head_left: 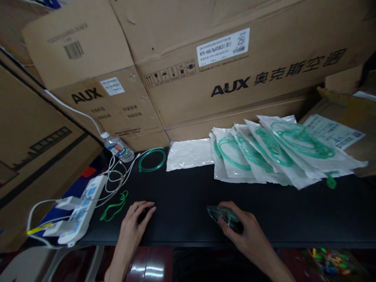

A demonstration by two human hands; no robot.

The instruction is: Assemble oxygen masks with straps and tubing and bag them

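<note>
My right hand [239, 224] grips a clear greenish oxygen mask [219, 213] between thumb and fingers, just above the black table. Its narrow end points left. To the left, my left hand [137, 216] is curled, thumb and fingertips pinched together; whatever they hold, if anything, is too small to make out. Left of that hand lies a loose green elastic strap [116, 205]. Further back rests a coil of green tubing [152, 159]. A flat white package [190, 154] lies beside the coil.
Overlapping clear pouches with green tubing [270, 149] spread along the back right. A white power strip [85, 207] with cables and a lying water bottle [119, 148] occupy the left. Large AUX cartons [176, 98] wall the rear. An open carton [346, 113] stands at right.
</note>
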